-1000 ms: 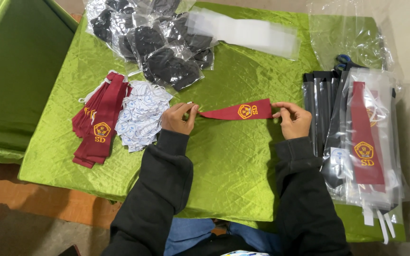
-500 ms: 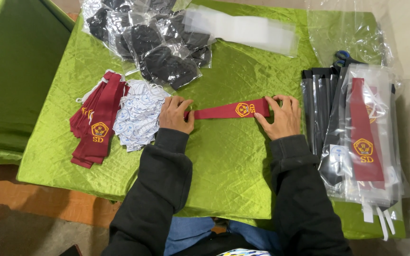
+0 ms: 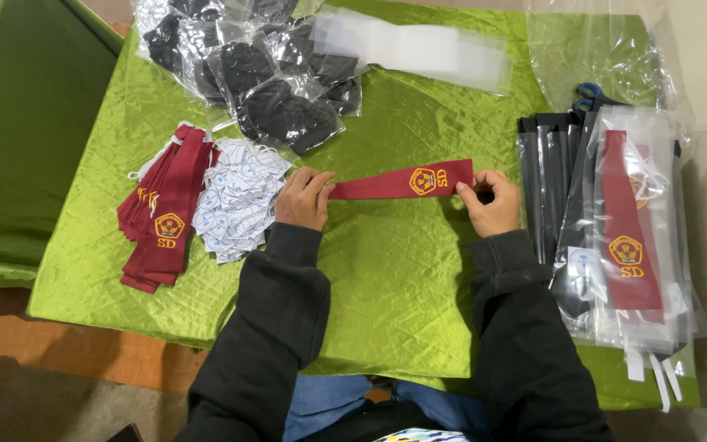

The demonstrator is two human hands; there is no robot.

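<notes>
- While both hands work near the worktop's middle, a maroon school tie [image 3: 403, 182] w/ a yellow crest lies stretched flat btwn them on the green satin cloth [image 3: 403, 278].
- Left hand [image 3: 304, 199]: fingers curled, pinching the tie's narrow end, knuckles just beside the heap of white patterned face masks [image 3: 237, 209].
- Right hand [image 3: 491, 200]: thumb + fingers closed on the tie's wide end, the crest just inside that grip.
- Tie is bare – no sleeve on it yet, so by my read it's mid-way: laid out and pulled straight, not packed.
- Done, judging by the lay: a stack of clear bags w/ packed ties [image 3: 636, 229] along the worktop's right edge, top one showing a maroon tie w/ crest; dark packed items partly under it. Count can't be told.
- Left to do, prob.: a pile of loose maroon ties [image 3: 165, 213] near the left edge, touching the mask heap; several there, exact no. unclear.
- Far edge: bagged black face masks [image 3: 263, 74] toward the far-left corner; a stack of empty clear sleeves [image 3: 419, 49] at the far edge's middle; more crumpled clear plastic [image 3: 599, 49] at the far-right corner.
- Blue-handled scissors [image 3: 592, 94] peek out under plastic near the far-right corner, apart from both hands.
- Overall: some packed, some loose – looks partway thru, not near finished.
</notes>
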